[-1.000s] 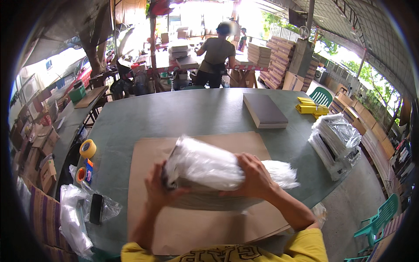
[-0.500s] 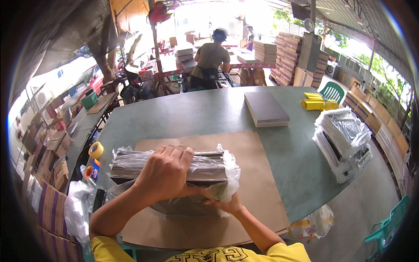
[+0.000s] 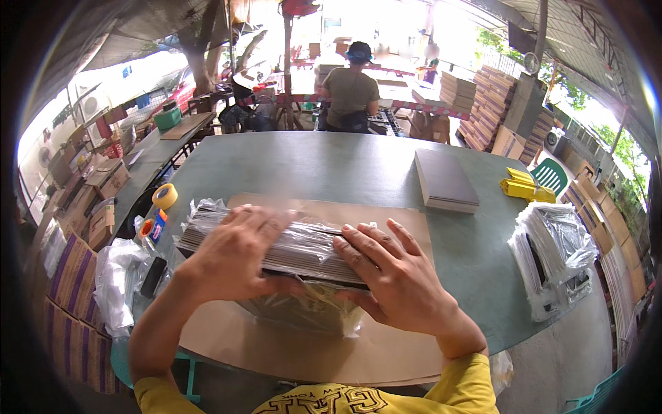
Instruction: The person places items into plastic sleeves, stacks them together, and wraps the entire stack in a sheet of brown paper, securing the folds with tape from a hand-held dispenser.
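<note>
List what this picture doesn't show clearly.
In the head view:
- wrapped bundle, far side: hidden behind its top, left hand and right hand.
- brown paper under the bundle: blocked by it.
- green chair, lower right: cut off by the rim.
- distant person: too small and blurred for detail.

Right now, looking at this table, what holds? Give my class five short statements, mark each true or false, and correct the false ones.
1. The left hand and right hand both touch the plastic-wrapped stack. True.
2. The yellow tape roll is right of the plastic-wrapped stack. False: it is to the left.
3. Brown paper lies beneath the plastic-wrapped stack. True.
4. The dark-topped stack is under the right hand. False: it lies apart, farther back.
5. The yellow bundle is at the right side of the green table. True.
</note>
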